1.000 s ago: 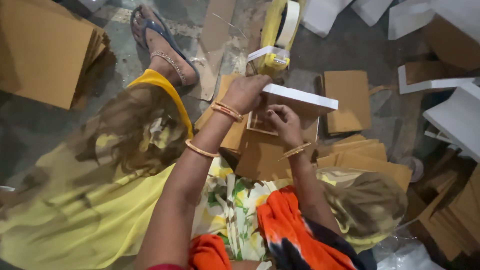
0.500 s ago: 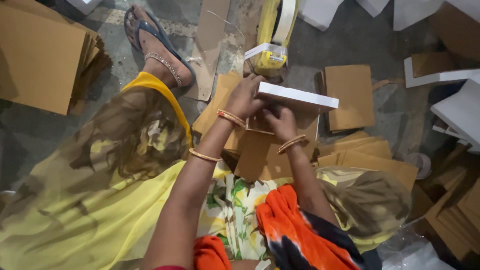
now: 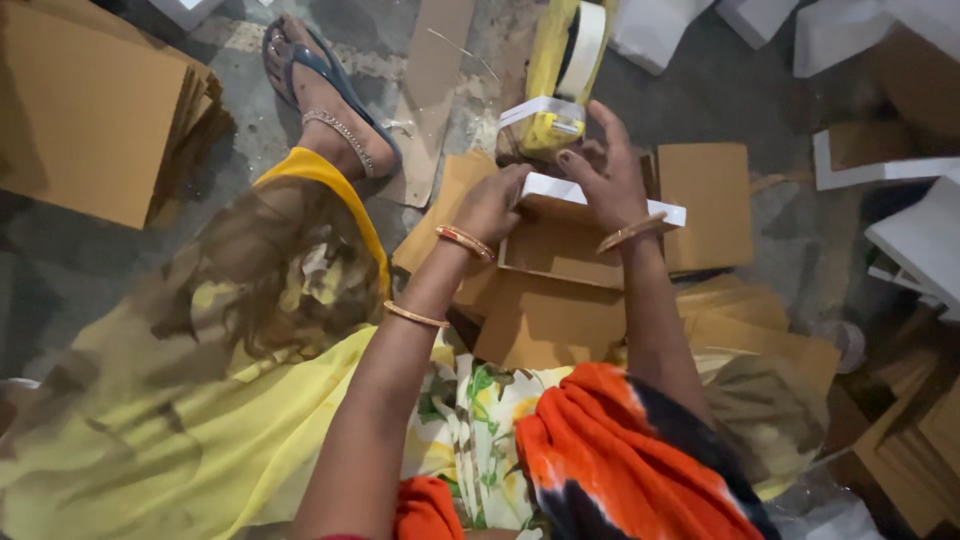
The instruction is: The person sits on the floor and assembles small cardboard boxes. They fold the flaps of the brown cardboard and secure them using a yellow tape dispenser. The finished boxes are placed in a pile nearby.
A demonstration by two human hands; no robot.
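we sit on the grey floor (image 3: 760,240) amid brown cardboard sheets, the biggest stack (image 3: 90,110) well off to our left and smaller brown panels (image 3: 710,205) just beside the work. in front of our knees lies the shallow box (image 3: 565,245), brown inside with a white rim along its far edge, resting on more flat card (image 3: 550,320). our left hand (image 3: 492,205) grips the box's left end, fingers curled and pressed together over the rim. our right hand (image 3: 612,170) sits on the white rim with fingers spread, thumb and forefinger reaching past it. just beyond stands a yellow tape dispenser (image 3: 560,70). we judge the rim is being folded or pressed into shape; the next move calls for holding that corner firm while the rim is seated
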